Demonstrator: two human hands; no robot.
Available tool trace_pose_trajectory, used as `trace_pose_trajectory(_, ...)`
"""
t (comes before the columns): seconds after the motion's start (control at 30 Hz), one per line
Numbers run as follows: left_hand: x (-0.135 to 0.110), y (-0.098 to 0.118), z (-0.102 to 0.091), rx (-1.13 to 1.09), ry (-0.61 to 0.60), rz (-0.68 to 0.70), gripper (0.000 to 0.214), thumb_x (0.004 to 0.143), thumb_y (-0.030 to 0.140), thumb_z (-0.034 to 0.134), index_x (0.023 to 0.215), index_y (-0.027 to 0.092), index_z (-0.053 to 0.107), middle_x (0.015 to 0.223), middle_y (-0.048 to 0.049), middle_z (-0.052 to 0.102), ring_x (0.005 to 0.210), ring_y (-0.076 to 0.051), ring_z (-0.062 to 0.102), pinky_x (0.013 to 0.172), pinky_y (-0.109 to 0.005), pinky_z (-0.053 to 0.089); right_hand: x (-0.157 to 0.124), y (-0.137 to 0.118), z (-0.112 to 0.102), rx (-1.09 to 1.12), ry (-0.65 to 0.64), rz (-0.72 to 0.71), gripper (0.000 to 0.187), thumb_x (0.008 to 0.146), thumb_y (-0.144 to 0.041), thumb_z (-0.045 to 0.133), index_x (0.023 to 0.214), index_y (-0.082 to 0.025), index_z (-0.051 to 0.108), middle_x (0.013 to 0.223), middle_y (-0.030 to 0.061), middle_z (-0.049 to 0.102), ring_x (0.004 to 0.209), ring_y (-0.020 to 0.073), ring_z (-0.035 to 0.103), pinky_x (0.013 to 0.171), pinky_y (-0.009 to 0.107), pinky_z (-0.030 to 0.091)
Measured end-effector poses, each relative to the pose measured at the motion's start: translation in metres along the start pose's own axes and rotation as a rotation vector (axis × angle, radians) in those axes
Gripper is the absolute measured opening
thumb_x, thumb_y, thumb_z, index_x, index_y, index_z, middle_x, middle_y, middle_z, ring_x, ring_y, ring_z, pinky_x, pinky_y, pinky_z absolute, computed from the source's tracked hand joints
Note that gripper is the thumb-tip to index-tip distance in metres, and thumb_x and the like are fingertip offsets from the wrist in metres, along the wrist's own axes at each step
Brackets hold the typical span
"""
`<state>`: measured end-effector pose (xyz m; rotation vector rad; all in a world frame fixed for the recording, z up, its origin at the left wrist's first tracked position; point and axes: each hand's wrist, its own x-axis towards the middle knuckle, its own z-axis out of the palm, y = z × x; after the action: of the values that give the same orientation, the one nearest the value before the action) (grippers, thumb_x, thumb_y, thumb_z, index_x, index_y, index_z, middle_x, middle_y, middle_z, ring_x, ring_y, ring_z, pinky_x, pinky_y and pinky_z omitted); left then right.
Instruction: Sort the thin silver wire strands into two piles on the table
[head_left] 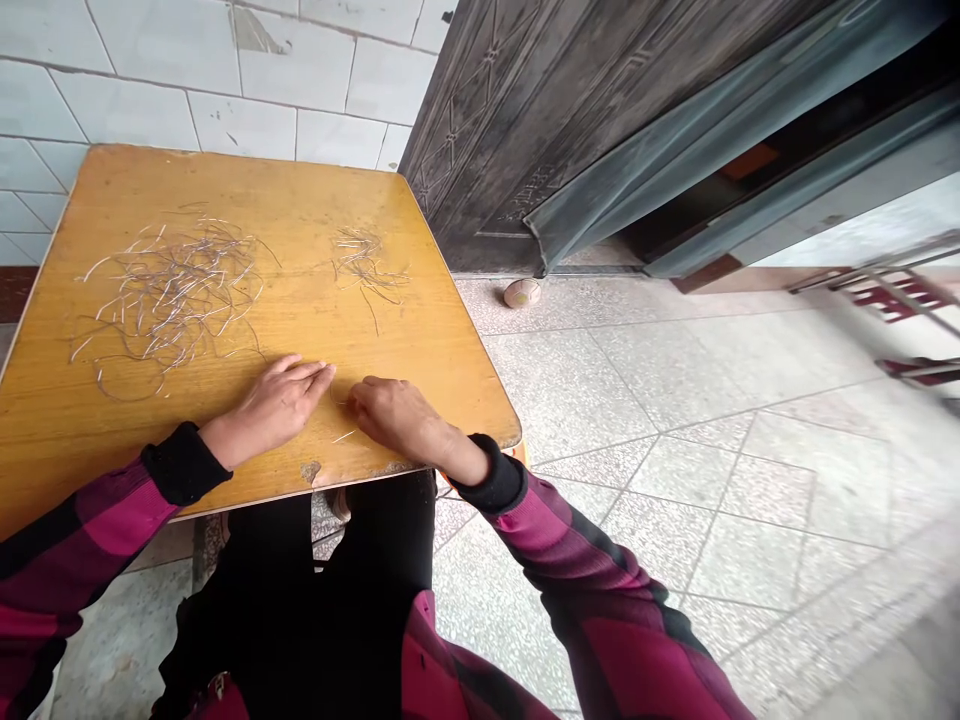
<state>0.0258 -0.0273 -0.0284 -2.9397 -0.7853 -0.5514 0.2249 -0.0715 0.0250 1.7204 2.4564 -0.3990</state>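
On the yellow wooden table (300, 200), my two hands are close together near the front edge. My left hand (274, 405) lies low with its fingers stretched to the right, their tips pressed together at a thin wire (334, 397). That wire curves across the small gap to my right hand (394, 412), whose fingers are curled in and pinch it; the grip itself is mostly hidden. A short pale piece of wire (344, 436) lies just below, between the hands. Beyond my left hand spreads a large loose pile of thin wires (187, 290). A smaller pile of wires (364, 260) lies farther right.
White wall tiles (240, 120) meet the table's far side. A dark carved door (495, 130) and a grey-green curtain (645, 160) are at the back right. A round pale ball (522, 292) rests on the tiled floor (585, 380). A metal frame (900, 290) stands far right.
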Motion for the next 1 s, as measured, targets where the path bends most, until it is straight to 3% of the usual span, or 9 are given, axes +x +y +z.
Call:
trace_pose_trajectory(0.17, 0.002, 0.003, -0.004, 0.026, -0.021, -0.011, 0.043, 0.091, 0.002, 0.037, 0.13, 0.004, 0.054, 0.124, -0.0213, 0.067, 0.118, -0.025, 0.062, 0.105, -0.048, 0.044, -0.013, -0.016, 0.019, 0.253, 0.127, -0.005, 0.023, 0.084, -0.008, 0.047, 0.096, -0.012, 0.066, 0.085, 0.0068, 0.063, 0.068, 0.0133, 0.051, 0.065, 0.026, 0.036)
trace_pose_trajectory(0.37, 0.004, 0.006, -0.008, 0.047, -0.064, -0.035, 0.042, 0.091, 0.004, 0.038, 0.131, 0.002, 0.053, 0.127, -0.0221, 0.065, 0.119, -0.026, 0.061, 0.107, -0.046, 0.043, -0.017, -0.041, 0.037, 0.318, 0.248, 0.092, 0.023, 0.084, -0.011, 0.047, 0.097, -0.013, 0.066, 0.086, 0.0066, 0.062, 0.067, 0.0141, 0.051, 0.064, 0.026, 0.038)
trace_pose_trajectory(0.6, 0.005, 0.007, -0.009, 0.055, -0.093, -0.053, 0.043, 0.092, 0.005, 0.037, 0.132, 0.002, 0.052, 0.128, -0.0212, 0.065, 0.121, -0.025, 0.06, 0.107, -0.045, 0.04, -0.021, -0.042, 0.049, 0.642, 0.404, 0.172, 0.025, 0.078, -0.008, 0.049, 0.095, -0.013, 0.067, 0.077, 0.0032, 0.062, 0.067, 0.0132, 0.054, 0.067, 0.026, 0.042)
trace_pose_trajectory(0.77, 0.006, 0.008, -0.01, 0.039, -0.101, -0.055, 0.045, 0.09, 0.003, 0.035, 0.133, 0.003, 0.051, 0.126, -0.0213, 0.065, 0.122, -0.025, 0.059, 0.107, -0.046, 0.04, -0.029, -0.037, 0.05, 0.925, 0.389, 0.241, 0.03, 0.076, -0.013, 0.05, 0.102, -0.013, 0.065, 0.073, -0.0003, 0.061, 0.064, 0.0114, 0.055, 0.063, 0.024, 0.044)
trace_pose_trajectory(1.0, 0.006, 0.008, -0.01, 0.002, -0.107, -0.058, 0.046, 0.091, 0.004, 0.033, 0.134, 0.0, 0.051, 0.126, -0.0245, 0.064, 0.123, -0.027, 0.058, 0.108, -0.05, 0.039, -0.028, -0.032, 0.051, 1.085, 0.276, 0.246, 0.033, 0.074, -0.016, 0.051, 0.103, -0.013, 0.065, 0.068, -0.0028, 0.057, 0.056, 0.0088, 0.052, 0.056, 0.023, 0.044)
